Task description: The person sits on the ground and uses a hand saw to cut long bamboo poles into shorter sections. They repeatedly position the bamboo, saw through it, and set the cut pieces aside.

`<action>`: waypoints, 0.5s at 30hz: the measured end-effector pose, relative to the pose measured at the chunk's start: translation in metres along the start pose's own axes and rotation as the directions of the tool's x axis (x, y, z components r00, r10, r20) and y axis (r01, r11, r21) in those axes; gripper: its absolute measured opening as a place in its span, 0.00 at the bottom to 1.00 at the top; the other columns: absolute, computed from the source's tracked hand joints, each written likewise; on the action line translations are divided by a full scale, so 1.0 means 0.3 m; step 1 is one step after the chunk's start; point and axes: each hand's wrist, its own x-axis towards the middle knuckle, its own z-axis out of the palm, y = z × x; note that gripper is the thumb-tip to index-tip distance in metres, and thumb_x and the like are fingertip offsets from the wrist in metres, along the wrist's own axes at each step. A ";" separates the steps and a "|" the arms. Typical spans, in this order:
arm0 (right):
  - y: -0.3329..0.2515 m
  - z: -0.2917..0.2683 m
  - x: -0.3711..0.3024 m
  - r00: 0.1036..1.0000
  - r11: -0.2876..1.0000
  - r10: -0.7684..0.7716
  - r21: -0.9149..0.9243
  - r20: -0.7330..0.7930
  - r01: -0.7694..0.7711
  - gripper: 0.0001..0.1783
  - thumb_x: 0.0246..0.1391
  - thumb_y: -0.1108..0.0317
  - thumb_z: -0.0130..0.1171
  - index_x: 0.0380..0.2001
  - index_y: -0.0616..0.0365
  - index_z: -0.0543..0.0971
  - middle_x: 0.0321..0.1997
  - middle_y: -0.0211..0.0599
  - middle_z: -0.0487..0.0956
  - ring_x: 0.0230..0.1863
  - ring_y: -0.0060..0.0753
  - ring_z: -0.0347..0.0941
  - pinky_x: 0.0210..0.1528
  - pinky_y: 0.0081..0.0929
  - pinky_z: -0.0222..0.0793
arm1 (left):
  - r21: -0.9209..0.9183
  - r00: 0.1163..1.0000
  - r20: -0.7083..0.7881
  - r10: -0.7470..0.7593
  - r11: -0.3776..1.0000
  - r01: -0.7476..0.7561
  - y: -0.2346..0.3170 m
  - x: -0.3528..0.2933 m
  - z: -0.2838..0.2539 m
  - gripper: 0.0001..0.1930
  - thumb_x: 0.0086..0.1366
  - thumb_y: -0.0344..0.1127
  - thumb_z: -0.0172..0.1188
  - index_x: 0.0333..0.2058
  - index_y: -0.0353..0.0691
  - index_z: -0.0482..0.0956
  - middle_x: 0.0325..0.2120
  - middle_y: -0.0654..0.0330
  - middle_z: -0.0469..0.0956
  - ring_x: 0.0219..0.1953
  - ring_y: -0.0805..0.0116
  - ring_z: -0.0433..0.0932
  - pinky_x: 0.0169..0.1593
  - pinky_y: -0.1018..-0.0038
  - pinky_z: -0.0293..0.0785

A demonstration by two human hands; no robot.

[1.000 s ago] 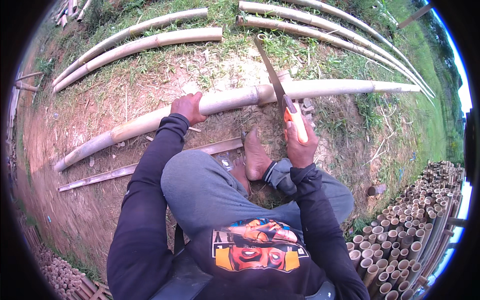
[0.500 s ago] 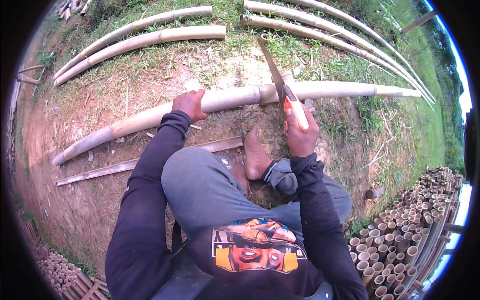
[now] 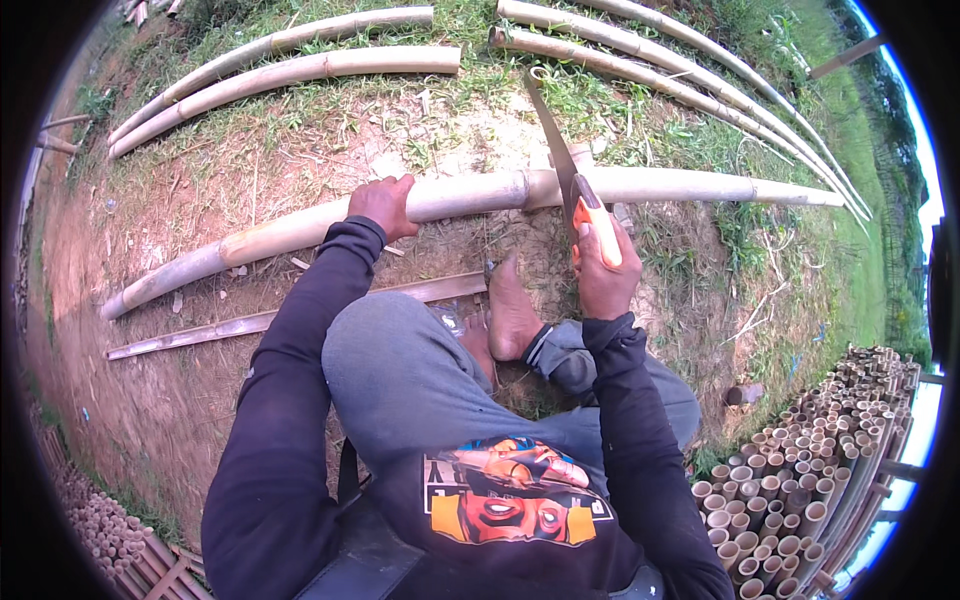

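A long, pale bamboo pole (image 3: pixel 470 193) lies across the ground in front of me. My left hand (image 3: pixel 382 207) is closed over it, left of its middle, with the fingers wrapped on its upper side. My right hand (image 3: pixel 608 268) grips the orange and cream handle of a handsaw (image 3: pixel 553 128). Its blade lies across the pole just right of a dark joint and points away from me. Whether the teeth have entered the bamboo I cannot tell. A short piece of bamboo (image 3: pixel 578 155) shows behind the pole near the blade.
A split bamboo strip (image 3: pixel 240 327) lies between the pole and my legs, by my bare foot (image 3: pixel 512 310). Farther off are bamboo poles at left (image 3: pixel 300 68) and right (image 3: pixel 640 75). Stacks of cut bamboo stand at lower right (image 3: pixel 770 500) and lower left (image 3: pixel 110 530).
The saw and my right hand have moved slightly toward me along the cut line. My left hand keeps its hold on the pole. The whole view has shifted a little.
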 end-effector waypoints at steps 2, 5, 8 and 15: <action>0.031 0.028 0.088 0.999 1.000 0.023 -0.009 -0.036 -0.023 0.22 0.68 0.69 0.67 0.60 0.66 0.75 0.44 0.34 0.81 0.38 0.18 0.78 0.36 0.19 0.74 | 0.025 1.000 0.011 -0.003 1.000 0.003 0.003 -0.004 -0.008 0.35 0.49 0.54 0.80 0.52 0.46 0.76 0.45 0.51 0.84 0.48 0.48 0.86 0.53 0.55 0.82; 0.004 0.020 0.058 1.000 0.995 -0.013 0.101 -0.008 0.014 0.21 0.69 0.67 0.67 0.59 0.63 0.73 0.40 0.29 0.80 0.35 0.17 0.78 0.32 0.18 0.75 | -0.004 1.000 0.010 -0.003 1.000 0.003 0.000 -0.003 -0.006 0.35 0.49 0.54 0.80 0.52 0.46 0.76 0.45 0.51 0.84 0.48 0.48 0.86 0.53 0.55 0.82; -0.040 0.022 0.019 0.999 0.988 -0.027 0.149 -0.039 0.033 0.19 0.70 0.64 0.66 0.55 0.63 0.75 0.40 0.29 0.80 0.36 0.16 0.76 0.35 0.19 0.75 | -0.015 1.000 0.002 0.000 1.000 0.000 -0.003 -0.003 0.000 0.35 0.49 0.54 0.80 0.52 0.46 0.76 0.45 0.51 0.84 0.48 0.47 0.86 0.53 0.55 0.82; -0.082 -0.015 -0.031 0.995 0.991 -0.069 -0.117 -0.076 0.060 0.14 0.72 0.62 0.65 0.46 0.65 0.79 0.30 0.25 0.78 0.30 0.13 0.72 0.31 0.20 0.70 | -0.011 1.000 0.007 0.000 1.000 0.000 0.003 -0.006 -0.023 0.34 0.50 0.53 0.80 0.51 0.46 0.76 0.45 0.51 0.84 0.48 0.48 0.86 0.53 0.54 0.82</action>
